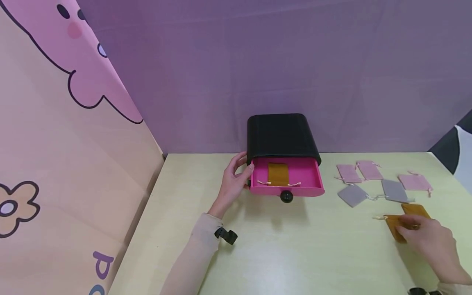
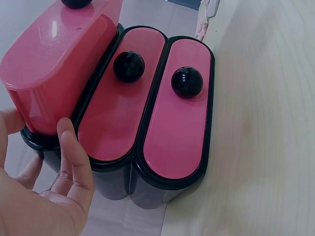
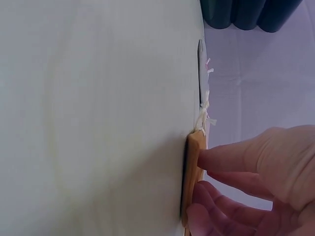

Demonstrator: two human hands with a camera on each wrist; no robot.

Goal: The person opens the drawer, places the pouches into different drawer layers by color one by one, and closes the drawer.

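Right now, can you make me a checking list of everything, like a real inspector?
Surface: pale table, light wood look.
Job's things: black drawer box; top pink drawer pulled open, mustard pouch inside; two lower drawers shut.
Clutter: three pink pouches and two gray pouches lie loose, right of the box.
Hands: left hand touches the box's left side; right hand pinches a second mustard pouch, another just behind.
Cables: nothing seen.
Surroundings: purple backdrop behind; cartoon-print wall on the left.
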